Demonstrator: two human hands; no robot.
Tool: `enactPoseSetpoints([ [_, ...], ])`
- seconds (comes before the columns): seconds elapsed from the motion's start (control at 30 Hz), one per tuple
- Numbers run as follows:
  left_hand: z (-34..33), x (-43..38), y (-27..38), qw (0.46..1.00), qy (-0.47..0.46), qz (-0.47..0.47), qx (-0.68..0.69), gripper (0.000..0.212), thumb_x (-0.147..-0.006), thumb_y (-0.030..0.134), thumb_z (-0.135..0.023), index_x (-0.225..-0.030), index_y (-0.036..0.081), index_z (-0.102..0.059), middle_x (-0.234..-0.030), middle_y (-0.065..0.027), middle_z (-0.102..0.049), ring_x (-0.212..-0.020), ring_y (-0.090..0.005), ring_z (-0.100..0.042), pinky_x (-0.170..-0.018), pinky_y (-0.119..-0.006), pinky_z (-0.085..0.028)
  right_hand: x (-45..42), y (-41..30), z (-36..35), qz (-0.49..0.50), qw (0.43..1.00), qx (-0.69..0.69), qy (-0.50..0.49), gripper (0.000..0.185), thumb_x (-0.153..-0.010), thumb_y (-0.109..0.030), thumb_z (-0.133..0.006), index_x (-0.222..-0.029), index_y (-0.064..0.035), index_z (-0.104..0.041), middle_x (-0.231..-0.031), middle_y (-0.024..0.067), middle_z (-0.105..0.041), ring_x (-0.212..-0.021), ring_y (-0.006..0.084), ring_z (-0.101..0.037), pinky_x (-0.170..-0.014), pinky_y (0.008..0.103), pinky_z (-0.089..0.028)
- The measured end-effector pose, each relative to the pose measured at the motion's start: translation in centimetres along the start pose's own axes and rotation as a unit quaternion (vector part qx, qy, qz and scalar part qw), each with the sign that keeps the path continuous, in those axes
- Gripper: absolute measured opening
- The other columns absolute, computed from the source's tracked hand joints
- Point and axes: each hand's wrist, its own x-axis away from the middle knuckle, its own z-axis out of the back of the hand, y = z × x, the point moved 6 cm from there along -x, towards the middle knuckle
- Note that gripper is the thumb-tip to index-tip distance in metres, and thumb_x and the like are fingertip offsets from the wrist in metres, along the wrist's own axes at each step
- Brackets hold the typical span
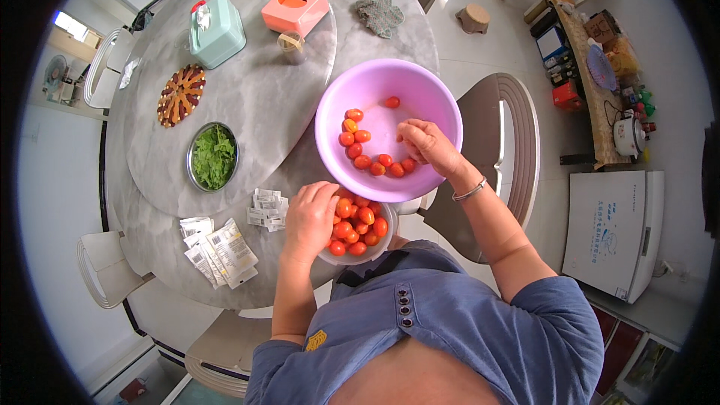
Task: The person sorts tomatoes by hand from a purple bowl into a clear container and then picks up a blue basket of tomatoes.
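Note:
A pink-purple plastic basin (pixel 332 124) stands at the table's right edge. Several small red tomatoes (pixel 363 162) lie on its floor, mostly along the left and near sides, with one more orange. Above the right part of the basin is my right hand (pixel 430 147), fingers curled inward; whether they hold anything is hidden. Just below the basin, a clear plastic bowl (pixel 388 247) is heaped with more red tomatoes (pixel 360 225). My left hand (pixel 312 216) lies over this bowl's left rim, its fingertips by the tomatoes, its grip hidden from above.
Printed sachets (pixel 225 250) lie left of the clear bowl. On the round turntable (pixel 253 124) are a metal bowl of leafy greens (pixel 214 157), a trivet (pixel 181 95), a green tissue box (pixel 216 31), a coral tissue box (pixel 295 8) and a cup (pixel 291 48). Chairs (pixel 495 163) surround the table.

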Motion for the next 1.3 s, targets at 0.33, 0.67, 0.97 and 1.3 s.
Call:
enactPoseSetpoints([
  [0.33,1.2,0.4,-1.6,0.999,0.004,0.039,-0.012,0.016,-0.08,0.008,-0.054,-0.095,0.002,-0.057,-0.094,-0.0129,-0.058,-0.087,-0.0307,-0.054,-0.075,-0.038,-0.044,6.3,-1.8,-9.7,0.24,0.864,0.413,-0.158,0.03,-0.073,-0.017,-0.061,-0.1,-0.0078,-0.052,-0.081,0.0098,-0.059,-0.073,0.0228,-0.061,-0.059,0.0325,-0.048],
  [0.67,-0.6,1.4,-1.3,1.0,-0.014,0.0,-0.013,0.017,-0.076,0.006,-0.056,-0.093,0.002,-0.056,-0.096,-0.0099,-0.056,-0.09,-0.0285,-0.051,-0.079,-0.038,-0.041,6.6,1.5,-12.5,0.347,0.799,0.477,-0.117,0.016,-0.071,-0.02,-0.058,-0.082,-0.0085,-0.054,-0.077,0.0074,-0.055,-0.072,0.0236,-0.059,-0.061,0.0356,-0.048],
  [0.97,-0.4,1.5,-1.1,1.0,-0.009,-0.002,-0.017,0.018,-0.075,0.006,-0.057,-0.093,0.002,-0.056,-0.097,-0.0097,-0.055,-0.091,-0.0288,-0.051,-0.079,-0.039,-0.041,3.9,-2.7,-6.5,0.257,0.849,0.462,-0.007,0.015,-0.077,-0.024,-0.057,-0.085,-0.011,-0.061,-0.073,0.01,-0.061,-0.062,0.0279,-0.06,-0.057,0.0369,-0.048],
  [1.3,-0.6,1.5,-0.5,0.999,0.037,-0.021,-0.011,0.022,-0.074,0.005,-0.056,-0.096,0.003,-0.057,-0.104,-0.0102,-0.054,-0.096,-0.0306,-0.05,-0.082,-0.04,-0.04,-13.0,-8.8,5.7,0.178,0.868,0.427,0.18,0.03,-0.082,-0.028,-0.052,-0.103,-0.0073,-0.059,-0.092,0.0142,-0.063,-0.087,0.0301,-0.059,-0.077,0.0361,-0.046],
])
